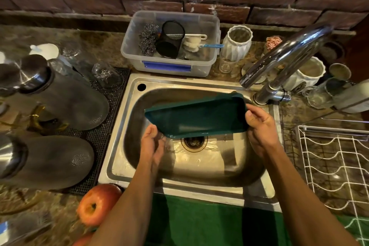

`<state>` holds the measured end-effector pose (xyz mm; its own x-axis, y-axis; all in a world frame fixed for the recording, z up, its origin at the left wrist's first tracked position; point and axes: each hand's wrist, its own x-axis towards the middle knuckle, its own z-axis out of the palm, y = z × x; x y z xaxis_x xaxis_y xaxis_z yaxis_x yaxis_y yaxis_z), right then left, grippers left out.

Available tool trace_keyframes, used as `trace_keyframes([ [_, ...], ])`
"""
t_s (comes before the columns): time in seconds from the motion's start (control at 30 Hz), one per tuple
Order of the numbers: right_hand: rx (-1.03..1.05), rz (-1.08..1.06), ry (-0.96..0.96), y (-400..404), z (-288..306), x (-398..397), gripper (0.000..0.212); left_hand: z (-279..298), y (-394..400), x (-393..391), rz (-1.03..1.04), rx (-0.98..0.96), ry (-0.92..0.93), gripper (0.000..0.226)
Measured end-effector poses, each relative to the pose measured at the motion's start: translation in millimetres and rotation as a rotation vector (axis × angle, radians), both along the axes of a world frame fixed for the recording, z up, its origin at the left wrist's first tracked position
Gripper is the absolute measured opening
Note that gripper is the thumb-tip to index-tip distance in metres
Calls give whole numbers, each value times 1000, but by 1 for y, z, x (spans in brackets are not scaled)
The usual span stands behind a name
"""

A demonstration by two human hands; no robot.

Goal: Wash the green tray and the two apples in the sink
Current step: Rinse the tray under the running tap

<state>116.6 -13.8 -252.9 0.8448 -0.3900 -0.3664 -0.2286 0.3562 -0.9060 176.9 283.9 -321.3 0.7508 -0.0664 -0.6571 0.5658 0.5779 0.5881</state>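
Note:
A dark green tray (196, 116) is held tilted over the steel sink (199, 166), above the drain, with water running off its lower near edge. My right hand (259, 126) grips its right end. My left hand (152, 144) is at its lower left corner, fingers under the dripping edge. One red-yellow apple (97, 203) lies on the counter at the sink's near left corner. A sliver of a second apple (82, 240) shows below it, mostly hidden by my left forearm.
The tap (283, 54) arches over the sink's right rear. A clear tub (169, 44) with scrubbers stands behind the sink. Upturned dark flasks (60, 96) and glasses fill a mat on the left. A white wire rack (337, 166) sits on the right.

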Motion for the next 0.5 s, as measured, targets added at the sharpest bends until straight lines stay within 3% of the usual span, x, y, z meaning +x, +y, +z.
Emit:
trace_keyframes([
  [0.23, 113, 70, -80, -5, 17, -14, 26, 2, 4, -9, 38, -109, -80, 25],
  [0.4, 174, 97, -140, -5, 28, -19, 27, 5, 10, -15, 33, -181, -136, 41],
  [0.5, 172, 96, -159, -5, 32, -22, 29, 6, 10, -16, 55, -229, -182, 39],
])
